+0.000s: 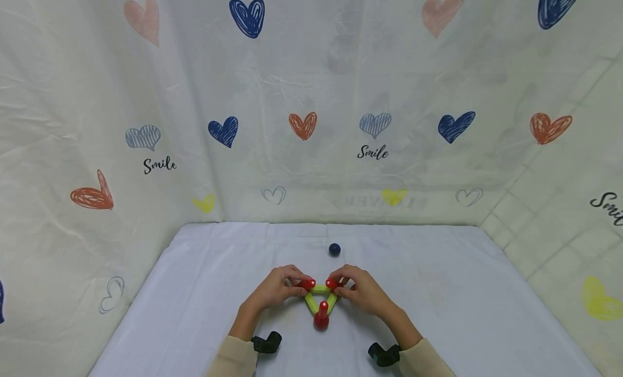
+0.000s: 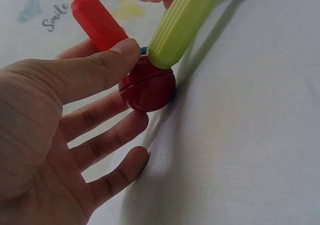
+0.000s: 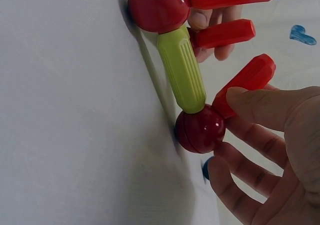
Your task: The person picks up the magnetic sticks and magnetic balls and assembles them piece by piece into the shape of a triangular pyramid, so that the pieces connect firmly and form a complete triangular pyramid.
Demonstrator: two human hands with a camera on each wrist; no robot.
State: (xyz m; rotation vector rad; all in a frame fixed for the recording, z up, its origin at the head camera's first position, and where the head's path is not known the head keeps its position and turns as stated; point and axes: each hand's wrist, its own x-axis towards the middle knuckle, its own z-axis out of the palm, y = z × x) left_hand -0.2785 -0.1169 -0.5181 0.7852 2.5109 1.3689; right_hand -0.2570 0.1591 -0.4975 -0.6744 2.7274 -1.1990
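A triangle of yellow-green rods (image 1: 311, 303) joined by red balls (image 1: 321, 321) lies on the white cloth, with a red rod standing up from each ball. At its left corner my left hand (image 1: 276, 286) pinches the base of a red rod (image 2: 97, 22), thumb against it just above the red ball (image 2: 148, 90). My right hand (image 1: 364, 293) pinches the red rod (image 3: 250, 80) at the right corner between thumb and fingers, above another red ball (image 3: 201, 130). Toward me, the front ball and its red rod (image 1: 323, 306) are touched by neither hand.
A dark blue ball (image 1: 334, 250) sits on the cloth beyond the triangle. Black wrist devices (image 1: 267, 343) are worn at both sleeves. White curtains (image 1: 336, 166) printed with hearts surround the table (image 1: 428, 258) at the back and sides.
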